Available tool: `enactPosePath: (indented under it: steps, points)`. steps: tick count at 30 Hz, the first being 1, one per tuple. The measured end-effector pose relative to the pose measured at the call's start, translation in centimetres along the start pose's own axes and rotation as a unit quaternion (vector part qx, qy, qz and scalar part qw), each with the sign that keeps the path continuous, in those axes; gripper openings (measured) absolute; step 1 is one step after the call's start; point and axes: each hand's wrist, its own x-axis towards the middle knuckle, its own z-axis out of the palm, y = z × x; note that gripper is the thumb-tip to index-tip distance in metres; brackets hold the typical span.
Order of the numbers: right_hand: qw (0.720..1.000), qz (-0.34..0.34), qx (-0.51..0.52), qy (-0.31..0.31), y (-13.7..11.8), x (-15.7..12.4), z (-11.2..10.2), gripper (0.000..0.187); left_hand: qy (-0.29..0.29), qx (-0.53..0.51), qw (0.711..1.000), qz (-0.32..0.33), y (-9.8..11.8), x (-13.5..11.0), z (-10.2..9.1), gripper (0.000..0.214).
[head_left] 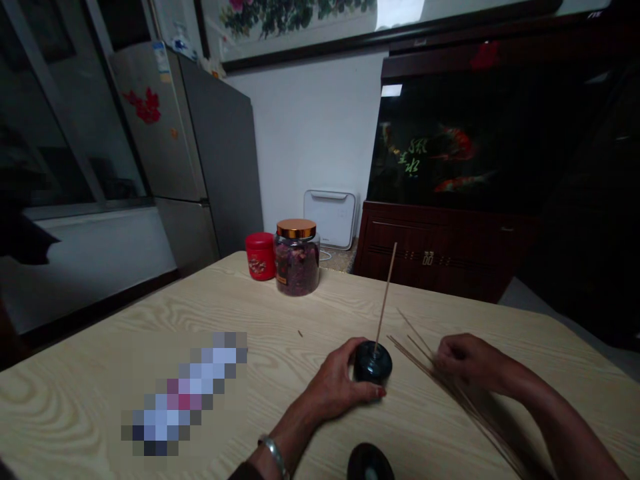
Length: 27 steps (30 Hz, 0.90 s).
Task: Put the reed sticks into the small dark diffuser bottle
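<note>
A dark lid (370, 463) lies at the near edge of the tabletop (90, 373). The right hand (473, 360), fingers curled, rests on thin sticks (475, 400) slanting toward the near right corner, grip unclear. The left hand (335, 380) wraps a black holder (373, 363) bearing one tilted stick (386, 293).

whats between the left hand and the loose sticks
In the head view, a black holder with an upright stick in it, held by the left hand, just short of the loose sticks.

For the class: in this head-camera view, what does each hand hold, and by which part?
The left hand clasps a dark round stand by its side; the right hand grips thin wooden sticks near their upper ends.
</note>
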Motion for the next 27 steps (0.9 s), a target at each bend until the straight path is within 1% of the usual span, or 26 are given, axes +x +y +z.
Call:
enactPosePath:
  steps: [1, 2, 3, 4, 5, 7, 9, 10, 11, 13, 16, 18, 21, 23, 27]
  points:
    - [0.999, -0.01, 0.044, 0.005, -0.8, -0.3, -0.6, 0.029, -0.001, -0.002, 1.0, 0.0, 0.0, 0.0, 0.0, 0.07]
    - [0.995, -0.023, 0.094, 0.024, -1.7, -0.6, -1.2, 0.03, -0.003, -0.005, 1.0, 0.001, 0.0, 0.0, 0.0, 0.07]
    - [0.986, -0.036, 0.149, 0.058, -2.5, -0.9, -1.7, 0.031, -0.006, -0.008, 1.0, 0.002, -0.1, 0.0, 0.0, 0.069]
    - [0.972, -0.049, 0.205, 0.104, -3.4, -1.2, -2.1, 0.032, -0.007, -0.01, 1.0, 0.004, -0.2, 0.0, 0.1, 0.069]
    - [0.951, -0.06, 0.261, 0.152, -4.3, -1.4, -2.3, 0.033, -0.007, -0.012, 1.0, 0.005, -0.3, 0.0, 0.1, 0.069]
    - [0.897, -0.077, 0.367, 0.235, -5.9, -1.7, -2.1, 0.034, -0.006, -0.01, 1.0, 0.007, -0.6, 0.1, 0.1, 0.069]
    - [0.851, -0.092, 0.429, 0.29, -7.4, -1.9, -1.3, 0.033, -0.005, -0.007, 1.0, 0.01, -0.8, 0.1, 0.0, 0.07]
    - [0.838, -0.1, 0.439, 0.309, -8.0, -1.9, -0.8, 0.033, -0.006, -0.006, 1.0, 0.012, -0.8, 0.1, 0.0, 0.069]
    - [0.832, -0.109, 0.436, 0.325, -8.5, -1.9, -0.3, 0.032, -0.007, -0.007, 1.0, 0.013, -0.8, 0.1, 0.0, 0.068]
    - [0.839, -0.122, 0.397, 0.351, -9.2, -2.0, 0.6, 0.03, -0.009, -0.013, 1.0, 0.014, -0.7, 0.0, -0.1, 0.067]
    - [0.864, -0.126, 0.308, 0.378, -9.5, -2.0, 1.6, 0.028, -0.009, -0.017, 1.0, 0.011, -0.5, 0.1, -0.1, 0.067]
    - [0.879, -0.126, 0.264, 0.375, -9.6, -2.0, 2.1, 0.028, -0.005, -0.012, 1.0, 0.01, -0.4, 0.1, -0.1, 0.069]
    - [0.895, -0.133, 0.234, 0.356, -10.0, -2.1, 2.7, 0.028, -0.003, -0.005, 1.0, 0.007, -0.5, 0.1, -0.1, 0.071]
    - [0.898, -0.137, 0.225, 0.352, -10.3, -2.3, 2.9, 0.028, -0.001, 0.0, 1.0, 0.003, -0.5, 0.0, -0.1, 0.073]
    - [0.887, -0.131, 0.215, 0.388, -10.8, -2.6, 2.6, 0.027, 0.003, 0.01, 1.0, 0.001, -0.6, -0.1, -0.1, 0.077]
